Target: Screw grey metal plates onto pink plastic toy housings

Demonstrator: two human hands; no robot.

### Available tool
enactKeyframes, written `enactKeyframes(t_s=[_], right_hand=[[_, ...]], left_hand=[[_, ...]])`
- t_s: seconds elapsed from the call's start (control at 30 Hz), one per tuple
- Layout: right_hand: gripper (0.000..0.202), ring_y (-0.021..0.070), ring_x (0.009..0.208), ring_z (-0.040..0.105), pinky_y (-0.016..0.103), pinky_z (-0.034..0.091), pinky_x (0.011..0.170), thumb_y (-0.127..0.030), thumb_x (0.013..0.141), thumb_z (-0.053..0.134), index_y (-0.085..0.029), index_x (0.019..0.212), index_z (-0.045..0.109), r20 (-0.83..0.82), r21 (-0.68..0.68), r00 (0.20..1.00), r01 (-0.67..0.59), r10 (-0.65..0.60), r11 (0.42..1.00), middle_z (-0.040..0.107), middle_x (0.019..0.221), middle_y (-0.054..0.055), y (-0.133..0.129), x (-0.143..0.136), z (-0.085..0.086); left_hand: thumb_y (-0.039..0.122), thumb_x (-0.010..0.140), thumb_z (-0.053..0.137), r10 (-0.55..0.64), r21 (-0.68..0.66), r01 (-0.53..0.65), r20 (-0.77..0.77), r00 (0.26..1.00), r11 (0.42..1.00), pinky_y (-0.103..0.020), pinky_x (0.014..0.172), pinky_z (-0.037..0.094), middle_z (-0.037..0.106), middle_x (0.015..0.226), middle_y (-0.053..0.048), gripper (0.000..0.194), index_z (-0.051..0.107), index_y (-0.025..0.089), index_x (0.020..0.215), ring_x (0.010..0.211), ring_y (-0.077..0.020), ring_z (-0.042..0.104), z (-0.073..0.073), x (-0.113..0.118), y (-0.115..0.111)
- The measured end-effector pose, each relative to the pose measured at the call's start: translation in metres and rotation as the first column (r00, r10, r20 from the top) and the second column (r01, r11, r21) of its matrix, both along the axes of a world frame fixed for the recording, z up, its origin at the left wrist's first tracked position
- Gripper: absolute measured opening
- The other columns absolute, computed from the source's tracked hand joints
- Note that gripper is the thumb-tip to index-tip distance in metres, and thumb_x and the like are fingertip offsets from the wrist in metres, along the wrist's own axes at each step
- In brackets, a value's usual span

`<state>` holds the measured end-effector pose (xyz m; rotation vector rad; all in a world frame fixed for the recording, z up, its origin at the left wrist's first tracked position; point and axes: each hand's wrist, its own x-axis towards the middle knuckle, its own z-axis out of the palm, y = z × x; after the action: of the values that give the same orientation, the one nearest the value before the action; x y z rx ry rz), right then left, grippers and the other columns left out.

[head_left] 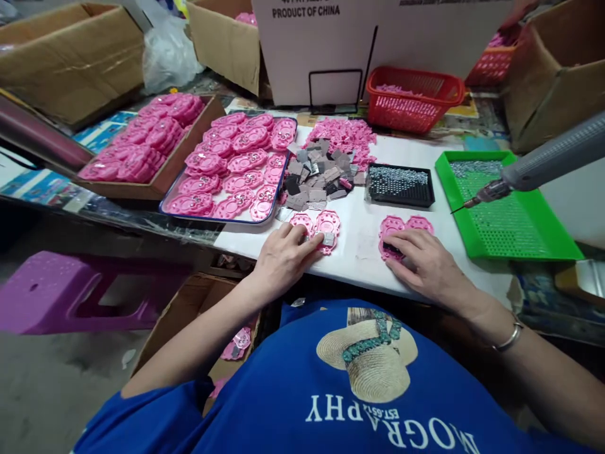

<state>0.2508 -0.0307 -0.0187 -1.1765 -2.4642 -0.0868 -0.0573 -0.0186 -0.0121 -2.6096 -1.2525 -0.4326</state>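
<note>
My left hand [286, 253] is closed over an opened pink plastic case [328, 224], with its thumb against a small grey plate [328, 239] lying in the right half. The fingertips cover most of the left half. To the right, my right hand [428, 260] is closed on a small dark plate [391, 248] at the left half of another pink case [420, 223]. Its fingers partly hide both plate and case. Beyond my left hand, a heap of grey and black plates [316, 180] lies beside a pile of small pink parts [341, 139].
A white tray [163, 208] and a cardboard box [176, 175] hold pink cases at left. A black tray of screws [401, 197], a green tray [529, 221] and a red basket [420, 116] stand beyond my right hand. A power screwdriver [534, 165] hangs over the green tray.
</note>
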Motion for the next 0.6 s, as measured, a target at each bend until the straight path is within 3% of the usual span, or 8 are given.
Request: enactKeyframes(t_s=[0.33,0.5,0.6], right_hand=[[0.034,0.0202,0.111,0.054,0.042,0.051,0.099,-0.027,0.089,0.059,-0.016,0.122,0.057,-0.038,-0.066,0.999,0.002,-0.004,0.998,0.060,0.118,0.008,-0.016,0.024,0.002],[0.037,0.0219,0.116,0.054,0.046,0.050,0.101,-0.026,0.089,0.060,-0.019,0.125,0.055,-0.059,-0.051,0.998,0.000,-0.003,0.999,0.057,0.125,0.008,-0.021,0.026,0.009],[0.042,0.0265,0.127,0.049,0.056,0.042,0.109,-0.024,0.087,0.062,-0.027,0.128,0.052,-0.177,0.034,0.980,0.098,-0.091,0.995,0.051,0.135,0.007,-0.030,0.042,0.021]], left_hand=[[0.044,0.099,0.045,-0.143,-0.008,0.144,0.020,0.989,0.990,-0.032,0.067,0.040,0.062,0.091,-0.008,0.034,0.065,0.024,0.118,0.083,-0.0218,0.052,-0.001,0.077,0.003],[0.044,0.098,0.048,-0.174,0.003,0.174,0.013,0.985,0.985,-0.032,0.065,0.040,0.063,0.092,-0.008,0.034,0.065,0.023,0.118,0.084,-0.0222,0.053,0.000,0.088,0.003],[0.046,0.096,0.050,-0.185,-0.025,0.185,0.010,0.983,0.982,-0.032,0.066,0.043,0.064,0.095,-0.008,0.037,0.064,0.021,0.119,0.084,-0.0225,0.053,0.004,0.085,0.003]])
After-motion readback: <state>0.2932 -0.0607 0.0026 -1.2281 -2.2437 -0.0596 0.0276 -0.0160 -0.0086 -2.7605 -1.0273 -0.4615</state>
